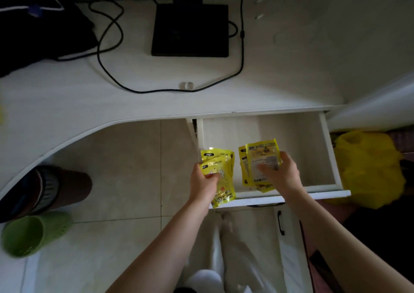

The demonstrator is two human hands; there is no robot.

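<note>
Head view: left hand point(205, 180) curls round the left packets point(220, 165), two yellow ones, over the near-left corner of the drawer point(324, 194), thumb across them, likely to hold the pair fanned. Right hand point(282, 171) grips the right packets point(261, 158) by their right edge, low over the drawer's near middle, probably to lay them flat inside. The drawer stands pulled out under the desk point(89, 104).

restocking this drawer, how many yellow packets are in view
4 visible. Left hand holds two overlapping, rear packet and front packet, at the edge of the drawer. Right hand holds top packet and under packet over it. More may be hidden.
</note>
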